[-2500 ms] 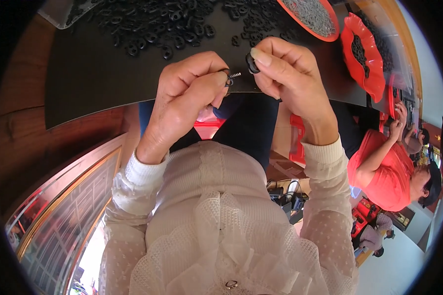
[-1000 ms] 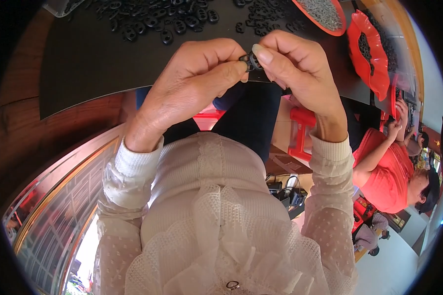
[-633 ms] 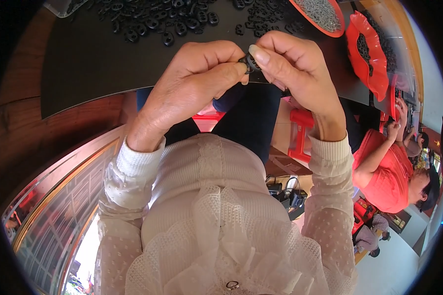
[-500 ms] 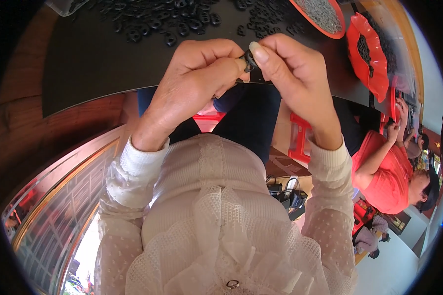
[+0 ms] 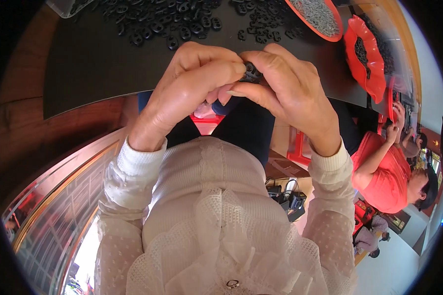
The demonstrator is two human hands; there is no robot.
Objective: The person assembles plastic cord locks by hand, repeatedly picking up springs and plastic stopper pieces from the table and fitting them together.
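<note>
Both hands meet just above the table's near edge around a small black cord lock [image 5: 251, 73], an oval plastic piece with two holes. My left hand [image 5: 197, 73] pinches its left side between thumb and fingers. On the other side my right hand [image 5: 293, 88] grips it, index finger curled over the top and thumb below. Fingers cover part of the piece. Beyond them lies a wide pile of similar black oval pieces [image 5: 184, 33]. Smaller black plastic parts [image 5: 266, 24] are scattered to the right of that pile.
The dark tabletop [image 5: 98, 64] carries a red dish of small grey metal springs [image 5: 317, 17] and a red wavy-rimmed bowl [image 5: 376, 59] holding dark parts. A clear container [image 5: 66, 6] stands at the far left. At right sits a person in a red shirt [image 5: 386, 172].
The cord lock has turned so its two-holed face shows. My right hand has shifted its grip, with the thumb moving from on top to below the piece.
</note>
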